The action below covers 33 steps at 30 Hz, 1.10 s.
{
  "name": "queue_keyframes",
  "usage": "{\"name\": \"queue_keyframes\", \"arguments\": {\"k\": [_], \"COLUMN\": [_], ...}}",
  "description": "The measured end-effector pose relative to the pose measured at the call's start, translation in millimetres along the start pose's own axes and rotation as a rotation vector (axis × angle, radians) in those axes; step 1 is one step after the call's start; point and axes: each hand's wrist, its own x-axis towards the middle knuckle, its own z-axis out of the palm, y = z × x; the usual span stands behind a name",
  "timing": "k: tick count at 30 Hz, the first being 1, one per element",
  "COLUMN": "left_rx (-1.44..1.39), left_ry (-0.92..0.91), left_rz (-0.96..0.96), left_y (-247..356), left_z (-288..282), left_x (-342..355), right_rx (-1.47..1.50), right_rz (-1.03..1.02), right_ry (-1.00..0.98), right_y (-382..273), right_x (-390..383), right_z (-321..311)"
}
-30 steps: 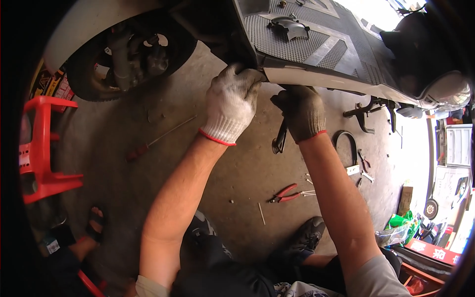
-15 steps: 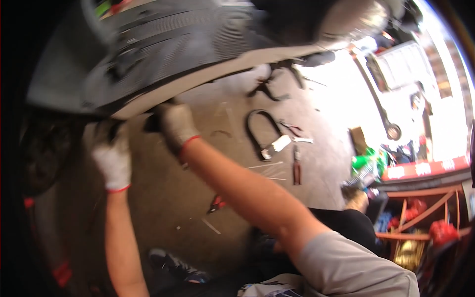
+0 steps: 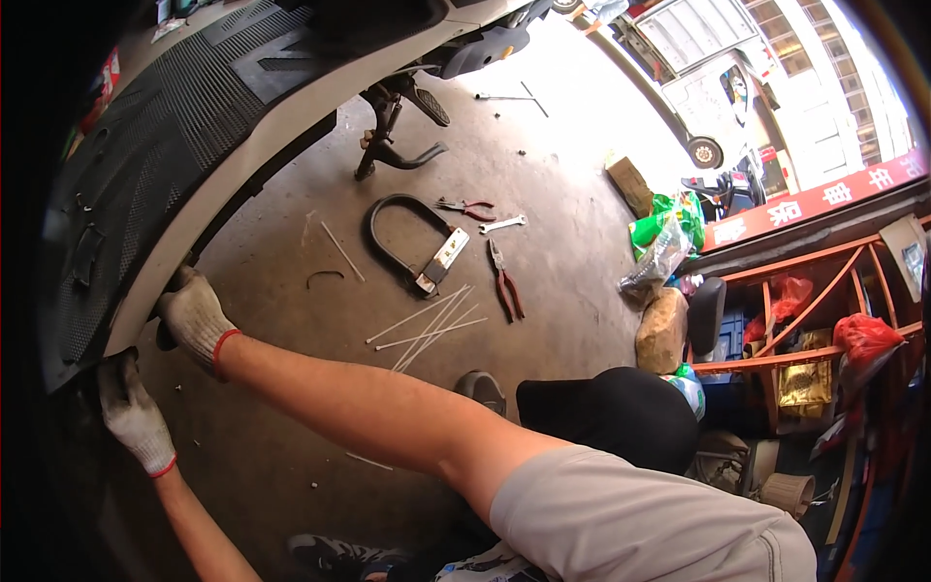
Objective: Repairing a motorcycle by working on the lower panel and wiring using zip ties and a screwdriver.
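Observation:
My left hand point(image 3: 138, 419), in a white knit glove with a red cuff and blackened fingers, reaches up against the lower edge of a scooter's side panel point(image 3: 238, 167). Its fingers are bent and pressed together; what lies in them is hidden. A little farther along the same edge is my right hand point(image 3: 197, 312), in a matching glove. The fingers curl under the pale panel, beside a dark piece point(image 3: 166, 337) too shaded to name. Above both hands stretches the scooter's black ribbed footboard point(image 3: 208, 107).
On the concrete floor lie a U-lock point(image 3: 376, 238), red-handled pliers point(image 3: 504, 283), smaller pliers point(image 3: 469, 207), a wrench point(image 3: 503, 224) and several white cable ties point(image 3: 417, 331). The scooter's stand point(image 3: 402, 157) juts down beyond. At right is an orange metal rack point(image 3: 819, 364) with bags.
The view has swung, so the scooter and my hands sit farther left and the tools show more clearly. Both hands remain at the panel's lower edge.

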Motion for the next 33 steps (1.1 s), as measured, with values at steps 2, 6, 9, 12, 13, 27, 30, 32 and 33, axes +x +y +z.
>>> {"name": "queue_keyframes", "arguments": {"k": [2, 6, 9, 12, 13, 27, 30, 32, 33], "left_rx": [0.023, 0.011, 0.011, -0.02, -0.043, 0.063, 0.034, 0.035, 0.028], "left_ry": [0.011, 0.045, 0.071, 0.076, 0.076, 0.034, 0.031, 0.044, 0.055], "left_rz": [0.043, 0.021, -0.029, -0.036, -0.041, 0.011, -0.019, -0.013, -0.01], "left_y": [-1, 3, 7, 6, 4, -12, -10, -3, 2], "left_z": [-1, 3, 5, 5, 5, 8, 8, 8, 8], "left_x": [0, -3, -4, -1, -1, -4, -4, -3, -2], "right_rx": [0.003, -0.029, -0.004, -0.029, -0.01, -0.083, -0.084, -0.065, -0.066], "right_rz": [-0.032, -0.12, -0.1, -0.065, -0.07, -0.026, -0.047, -0.065, -0.085], "right_ry": [-0.018, -0.024, -0.032, 0.019, 0.003, 0.006, 0.046, 0.036, 0.035], "right_y": [3, 10, 13, 14, 14, -6, -1, 1, 2], "right_x": [2, 6, 7, 8, 8, -5, -2, -1, -1], "right_z": [0, -2, -3, -2, -2, -2, 1, 1, 1]}}
